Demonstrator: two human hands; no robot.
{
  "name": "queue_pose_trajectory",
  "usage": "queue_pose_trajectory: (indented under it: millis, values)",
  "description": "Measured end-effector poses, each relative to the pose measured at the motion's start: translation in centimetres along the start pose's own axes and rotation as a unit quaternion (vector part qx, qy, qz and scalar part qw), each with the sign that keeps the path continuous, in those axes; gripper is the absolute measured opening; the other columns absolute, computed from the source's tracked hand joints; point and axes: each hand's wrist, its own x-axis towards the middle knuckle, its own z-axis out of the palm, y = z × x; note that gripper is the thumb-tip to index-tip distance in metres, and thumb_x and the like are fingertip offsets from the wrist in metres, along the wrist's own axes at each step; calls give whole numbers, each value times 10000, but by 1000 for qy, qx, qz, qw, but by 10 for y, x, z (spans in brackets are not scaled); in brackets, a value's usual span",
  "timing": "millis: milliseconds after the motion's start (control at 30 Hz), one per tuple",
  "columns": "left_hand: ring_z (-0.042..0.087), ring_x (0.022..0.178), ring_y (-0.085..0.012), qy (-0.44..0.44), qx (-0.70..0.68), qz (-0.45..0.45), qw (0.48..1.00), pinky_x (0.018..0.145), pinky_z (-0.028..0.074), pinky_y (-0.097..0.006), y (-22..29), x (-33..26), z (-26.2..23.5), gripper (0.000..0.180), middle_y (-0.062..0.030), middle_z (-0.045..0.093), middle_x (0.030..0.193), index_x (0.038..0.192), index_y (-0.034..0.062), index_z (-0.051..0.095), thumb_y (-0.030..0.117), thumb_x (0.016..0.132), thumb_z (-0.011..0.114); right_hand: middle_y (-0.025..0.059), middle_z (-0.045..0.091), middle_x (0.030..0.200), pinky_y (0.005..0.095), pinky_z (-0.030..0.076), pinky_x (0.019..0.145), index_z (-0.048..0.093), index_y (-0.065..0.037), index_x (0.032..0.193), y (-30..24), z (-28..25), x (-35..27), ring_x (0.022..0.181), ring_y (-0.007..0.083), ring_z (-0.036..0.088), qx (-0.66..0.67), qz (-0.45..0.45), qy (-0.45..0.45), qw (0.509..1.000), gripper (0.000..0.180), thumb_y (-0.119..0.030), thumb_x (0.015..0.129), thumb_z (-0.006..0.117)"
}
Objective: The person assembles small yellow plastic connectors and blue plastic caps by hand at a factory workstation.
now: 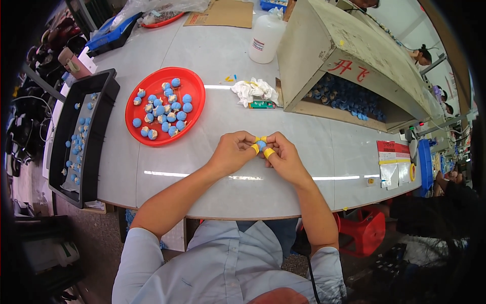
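The left hand (230,153) and right hand (286,158) pinched a small blue ball (261,145) between their yellow-wrapped fingertips (255,148); it appeared light, probably firm, and best gripped at opposite sides

1. The small round blue ball (261,144) is mostly covered by the yellow-wrapped fingertips (255,148) of the bare left hand (232,152) and bare right hand (284,156); its underside is hidden.
2. The curled outer fingers of both hands are largely out of sight.
3. Inside the beige open-fronted box (309,45) at far right, the heaped blue pieces (349,97) fade into shade, too small to tell apart.
4. The crumpled white tissue (253,90) partly hides the flat green packet (262,105).
5. Left of it, yellow and blue specks (229,78) are too small to identify.
6. The upper edge cuts off the brown cardboard sheet (220,14).
7. At near right, the pale grey tabletop (309,139) partly hides the red plastic stool (369,232).
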Motion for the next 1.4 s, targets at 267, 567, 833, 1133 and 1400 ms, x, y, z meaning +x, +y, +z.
queue_pose_trajectory:
  millis: [267,567,833,1133,1400]
  values:
    - [688,808,-163,1,-79,-59,995,698,568,-262,8,3,2,248,-120,675,933,1158,-74,527,42,944,573,83,624,912,229,468,557,528,38,1123,-4,-2,0,645,86,569,24,25,15,999,193,-12,938,506]
    - [649,669,-120,-5,-34,-87,996,563,497,-225,18,1,-1,290,-99,680,843,1218,-24,484,134,983,546,61,647,855,219,449,550,572,16,1116,-4,-6,2,617,69,556,29,72,-3,997,198,-106,966,525]
    - [659,702,-126,-27,-50,-85,995,593,512,-229,13,3,-3,238,-95,680,863,1152,-39,539,102,962,568,66,667,868,219,454,544,578,34,1138,-4,-7,2,608,74,573,42,68,-2,997,237,-112,956,533]
    - [666,742,-116,-45,-68,-86,993,657,554,-227,12,2,-1,208,-111,688,899,1109,-52,560,38,925,597,83,663,892,238,504,573,570,54,1109,-5,-8,1,643,97,613,13,67,4,998,201,-48,940,529]
    - [661,753,-105,-37,-61,-70,995,664,558,-229,7,1,2,192,-108,678,949,1101,-43,556,48,936,590,92,660,904,243,519,591,575,63,1086,-8,-4,-1,650,101,613,16,56,15,998,181,-30,939,523]
